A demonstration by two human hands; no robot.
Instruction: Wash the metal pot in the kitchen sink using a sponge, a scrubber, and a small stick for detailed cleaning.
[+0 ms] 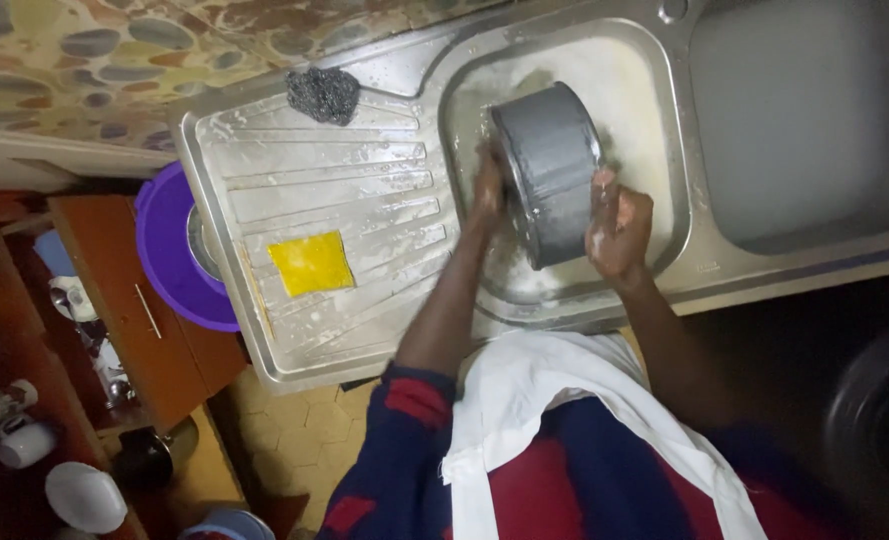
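A grey metal pot (549, 170) lies tilted on its side in the soapy sink basin (644, 90). My left hand (486, 190) presses against the pot's left side, near its mouth; whether it holds a scrubber is hidden. My right hand (619, 225), wet with suds, grips the pot's right lower edge. A yellow sponge (310, 262) lies flat on the steel draining board (294, 170). A dark steel-wool scourer (323, 95) rests at the board's far edge.
A second basin (804, 110) lies to the right. A purple plastic basin (169, 250) sits left of the draining board beside a wooden shelf (134, 320) with cups, a spoon and a white bowl (84, 495). A white apron (544, 400) hangs over my front.
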